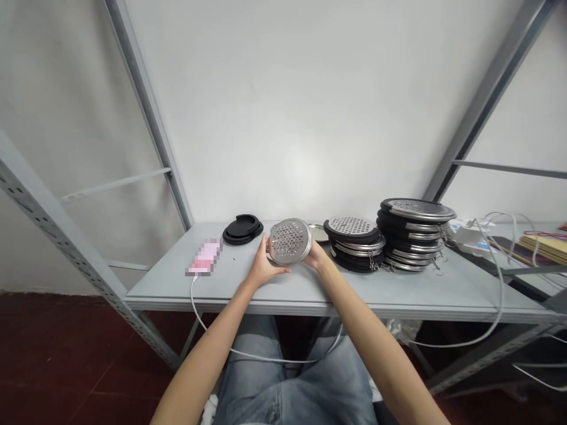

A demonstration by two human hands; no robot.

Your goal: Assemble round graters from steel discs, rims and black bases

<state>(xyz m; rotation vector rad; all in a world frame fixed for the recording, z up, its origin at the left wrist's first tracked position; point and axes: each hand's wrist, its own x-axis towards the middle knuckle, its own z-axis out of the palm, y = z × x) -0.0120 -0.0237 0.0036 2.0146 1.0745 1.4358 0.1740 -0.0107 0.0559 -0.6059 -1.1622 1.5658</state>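
A round metal disc with a perforated face [290,241] is held up, tilted toward me, above the middle of the grey table. My left hand [262,265] grips its left and lower edge, thumb along the bottom. On the other side my right hand [315,255] holds the right rim, its fingers mostly hidden behind the disc. Just behind the right hand lies a shiny flat disc [319,232], partly covered. A short stack of black-rimmed perforated discs [354,236] stands right of my hands. Black rings [243,229] lie to the left.
A taller stack of similar discs [414,236] with small chains stands farther right. A phone [206,257] lies at left, its white cable [197,307] hanging over the table edge [292,307]. Metal shelf posts [146,112] frame both sides; cables and yellow sheets [544,248] lie far right.
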